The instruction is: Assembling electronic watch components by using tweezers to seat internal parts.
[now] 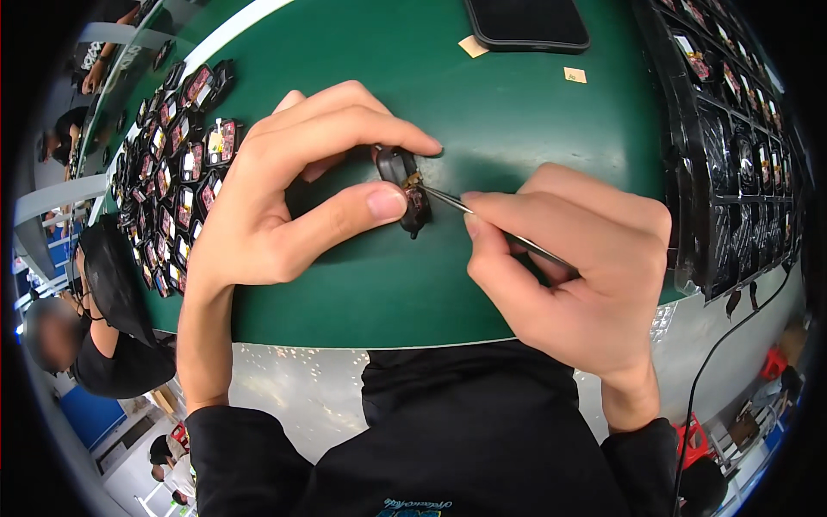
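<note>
My left hand [293,185] pinches a small black oval part [405,185] between thumb and forefinger, just above the green mat [517,112]. The part's open face shows a reddish-brown inside. My right hand [568,258] grips thin metal tweezers [491,224], whose tip touches the part's upper middle. Both forearms in black sleeves come in from the lower edge.
A heap of several similar black parts with pink insides [177,164] lies at the left of the mat. A black compartment tray [741,155] stands at the right. A dark phone [527,24] and two small paper scraps [575,75] lie at the far edge. Other people sit at the left [95,336].
</note>
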A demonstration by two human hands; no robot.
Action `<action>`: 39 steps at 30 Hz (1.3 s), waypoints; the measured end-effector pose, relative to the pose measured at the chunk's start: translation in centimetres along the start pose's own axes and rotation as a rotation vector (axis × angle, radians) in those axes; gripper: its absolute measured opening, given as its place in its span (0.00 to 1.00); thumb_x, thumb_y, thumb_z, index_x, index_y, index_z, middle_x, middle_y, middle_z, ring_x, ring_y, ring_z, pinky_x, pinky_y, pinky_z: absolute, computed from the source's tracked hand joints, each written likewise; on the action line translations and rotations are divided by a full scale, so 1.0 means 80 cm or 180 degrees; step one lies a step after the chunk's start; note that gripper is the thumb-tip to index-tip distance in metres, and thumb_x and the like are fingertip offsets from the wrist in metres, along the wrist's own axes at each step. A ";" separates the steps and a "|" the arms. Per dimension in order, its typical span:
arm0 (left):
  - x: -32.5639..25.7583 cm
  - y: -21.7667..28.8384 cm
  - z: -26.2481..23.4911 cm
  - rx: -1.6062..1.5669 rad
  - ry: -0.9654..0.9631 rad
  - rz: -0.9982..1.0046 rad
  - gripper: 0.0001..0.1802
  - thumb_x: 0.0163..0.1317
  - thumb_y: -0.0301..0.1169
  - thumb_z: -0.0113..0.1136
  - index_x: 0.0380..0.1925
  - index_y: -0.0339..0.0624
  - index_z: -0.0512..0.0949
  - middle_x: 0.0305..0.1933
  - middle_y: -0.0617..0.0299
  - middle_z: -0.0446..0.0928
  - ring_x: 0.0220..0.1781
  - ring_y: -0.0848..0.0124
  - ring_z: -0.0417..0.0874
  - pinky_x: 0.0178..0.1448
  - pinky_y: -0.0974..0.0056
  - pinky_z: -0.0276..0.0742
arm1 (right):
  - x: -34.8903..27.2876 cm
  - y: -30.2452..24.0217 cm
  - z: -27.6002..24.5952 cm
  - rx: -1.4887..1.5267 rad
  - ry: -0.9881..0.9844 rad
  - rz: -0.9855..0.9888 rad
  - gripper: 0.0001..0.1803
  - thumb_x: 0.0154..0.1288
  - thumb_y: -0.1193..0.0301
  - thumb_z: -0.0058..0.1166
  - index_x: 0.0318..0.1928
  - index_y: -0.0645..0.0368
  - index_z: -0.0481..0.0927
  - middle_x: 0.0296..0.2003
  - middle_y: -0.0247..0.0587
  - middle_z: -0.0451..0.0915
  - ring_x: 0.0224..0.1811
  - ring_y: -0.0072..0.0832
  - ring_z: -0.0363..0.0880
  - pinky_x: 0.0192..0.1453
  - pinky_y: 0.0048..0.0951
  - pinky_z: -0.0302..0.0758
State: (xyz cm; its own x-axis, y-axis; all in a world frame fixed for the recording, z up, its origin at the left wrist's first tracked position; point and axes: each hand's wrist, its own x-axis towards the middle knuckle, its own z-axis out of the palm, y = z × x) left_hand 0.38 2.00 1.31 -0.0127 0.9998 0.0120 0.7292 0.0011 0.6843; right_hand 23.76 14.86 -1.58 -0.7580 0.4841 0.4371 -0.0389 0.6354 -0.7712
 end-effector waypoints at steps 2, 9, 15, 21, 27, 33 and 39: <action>0.000 -0.004 0.002 0.0059 0.0100 0.0253 0.35 0.60 0.54 0.70 0.57 0.37 0.90 0.45 0.60 0.83 0.39 0.73 0.74 0.39 0.66 0.62 | 0.000 0.003 0.002 0.0024 0.0013 -0.0017 0.12 0.53 0.87 0.71 0.38 0.63 0.93 0.22 0.31 0.79 0.15 0.15 0.64 0.21 0.23 0.56; 0.004 0.000 0.017 0.0237 0.0508 0.0318 0.42 0.37 0.36 0.94 0.56 0.36 0.89 0.50 0.59 0.85 0.40 0.76 0.76 0.37 0.71 0.63 | -0.002 0.004 0.003 0.0055 0.0025 -0.0004 0.12 0.53 0.86 0.71 0.38 0.63 0.93 0.22 0.31 0.79 0.16 0.16 0.66 0.21 0.24 0.58; 0.001 -0.008 0.010 0.0146 0.0337 0.0335 0.39 0.37 0.29 0.93 0.54 0.33 0.89 0.50 0.57 0.86 0.37 0.77 0.74 0.35 0.72 0.62 | -0.003 0.004 0.005 -0.0055 0.0059 -0.0049 0.12 0.51 0.86 0.72 0.37 0.62 0.93 0.22 0.32 0.79 0.16 0.20 0.71 0.21 0.25 0.63; 0.004 -0.010 0.006 0.0104 0.0242 0.0389 0.38 0.39 0.29 0.93 0.54 0.31 0.89 0.50 0.56 0.86 0.36 0.76 0.72 0.35 0.71 0.61 | -0.004 0.004 0.004 -0.0094 0.0075 -0.0092 0.12 0.50 0.85 0.72 0.38 0.62 0.92 0.22 0.34 0.78 0.17 0.25 0.73 0.21 0.28 0.67; 0.001 -0.014 0.006 -0.0012 0.0290 0.0387 0.38 0.39 0.29 0.93 0.55 0.30 0.88 0.52 0.55 0.86 0.35 0.76 0.70 0.36 0.71 0.61 | -0.005 0.002 0.004 -0.0245 0.0086 -0.0170 0.13 0.50 0.85 0.72 0.38 0.62 0.92 0.23 0.33 0.78 0.17 0.25 0.72 0.20 0.29 0.66; 0.004 -0.018 0.012 -0.0121 0.0474 0.0414 0.32 0.42 0.30 0.87 0.52 0.37 0.87 0.53 0.62 0.91 0.27 0.78 0.64 0.39 0.70 0.64 | -0.007 0.005 0.006 -0.0192 0.0139 -0.0161 0.13 0.50 0.85 0.71 0.38 0.62 0.92 0.23 0.33 0.78 0.17 0.25 0.72 0.20 0.29 0.65; 0.004 -0.009 0.003 0.0081 0.0159 0.0328 0.37 0.38 0.31 0.94 0.52 0.33 0.88 0.51 0.57 0.87 0.36 0.75 0.71 0.37 0.70 0.61 | -0.009 0.012 0.005 -0.0397 0.0326 -0.0242 0.13 0.50 0.87 0.71 0.38 0.63 0.91 0.23 0.34 0.78 0.16 0.24 0.71 0.20 0.27 0.63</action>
State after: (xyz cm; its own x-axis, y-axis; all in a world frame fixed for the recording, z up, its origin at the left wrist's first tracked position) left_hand 0.04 2.32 0.63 0.0296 0.9925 0.1182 0.7454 -0.1007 0.6589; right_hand 23.98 14.88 -2.78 -0.6854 0.4866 0.5418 -0.0076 0.7392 -0.6735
